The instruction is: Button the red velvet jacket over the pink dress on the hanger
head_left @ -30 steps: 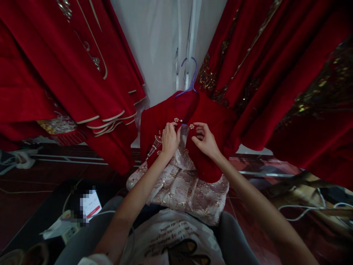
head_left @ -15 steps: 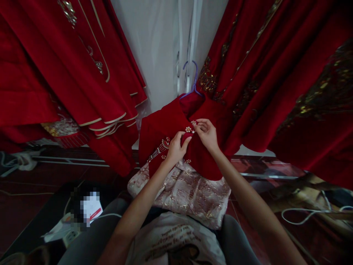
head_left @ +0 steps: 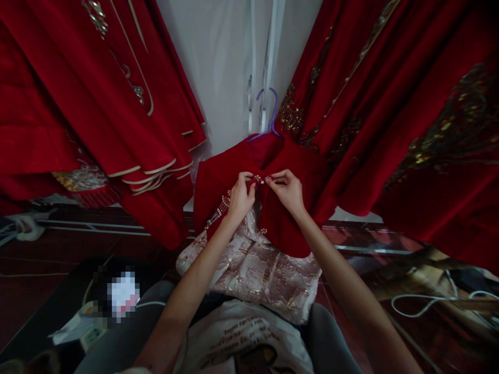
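Observation:
A short red jacket (head_left: 297,236) on a purple hanger (head_left: 274,110) lies over a pale pink and gold brocade garment (head_left: 268,280) in front of me. My left hand (head_left: 242,196) pinches one front edge of the jacket beside a beaded flower fastener (head_left: 258,179). Close by on the right, my right hand (head_left: 287,191) has its thumb and fingertips closed on the other front edge at its red and pearl fastener. The fingertips nearly meet, and whether the two fastener halves are joined I cannot tell. A beaded tassel ornament (head_left: 221,208) hangs on the jacket's left front.
Red embroidered garments (head_left: 156,130) hang on the left, and more with gold sequins (head_left: 440,135) on the right. Behind stands a white cabinet (head_left: 214,62). A power strip (head_left: 93,335) lies at lower left, a white cable (head_left: 417,306) at lower right.
My left hand has moved up and the right hand slightly left, both now level at the neck opening. The jacket's front edges are lifted, showing brocade between them. The view has shifted slightly.

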{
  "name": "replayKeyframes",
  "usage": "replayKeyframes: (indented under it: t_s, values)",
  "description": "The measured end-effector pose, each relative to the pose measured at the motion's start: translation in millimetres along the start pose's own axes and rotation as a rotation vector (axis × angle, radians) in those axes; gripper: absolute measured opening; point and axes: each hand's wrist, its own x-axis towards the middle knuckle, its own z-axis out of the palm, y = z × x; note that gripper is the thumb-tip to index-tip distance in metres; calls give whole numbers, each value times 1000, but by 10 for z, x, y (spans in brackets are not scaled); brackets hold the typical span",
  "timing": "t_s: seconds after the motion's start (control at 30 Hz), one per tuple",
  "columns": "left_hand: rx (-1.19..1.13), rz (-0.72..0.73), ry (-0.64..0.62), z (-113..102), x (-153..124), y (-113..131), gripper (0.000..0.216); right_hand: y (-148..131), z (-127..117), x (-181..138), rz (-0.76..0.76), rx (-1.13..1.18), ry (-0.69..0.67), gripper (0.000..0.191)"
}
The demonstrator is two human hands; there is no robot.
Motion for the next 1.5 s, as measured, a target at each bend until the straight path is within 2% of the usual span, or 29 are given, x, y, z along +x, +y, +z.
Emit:
replayKeyframes:
  t_s: [0.2,0.4,0.57,0.7,0.9,1.1,1.37,1.5]
  values:
    - [1,-37,66,-96,51,-107,26,-214,-61,-136,31,114,-185,30]
    - [87,-10,42,-75,-35,34,44,-242,-84,-145,34,123,-228,27]
    - [224,64,54,-56,-21,115,16,-189,-87,-125,13,126,-238,24]
    - [132,-5,110,-36,-29,43,15,-198,-94,-123,11,131,-240,25]
    - [-233,-177,84,-41,7,-8,15,-314,-41,-135,51,193,-329,26]
    - [-439,-217,1,-119,-16,12,13,-284,3,-144,44,227,-313,28]
    - [-447,-206,16,-161,-29,27,12,-288,-67,-112,27,231,-357,29]
    - [-409,-150,-41,-177,-17,42,8,-292,-62,-127,25,204,-361,28]
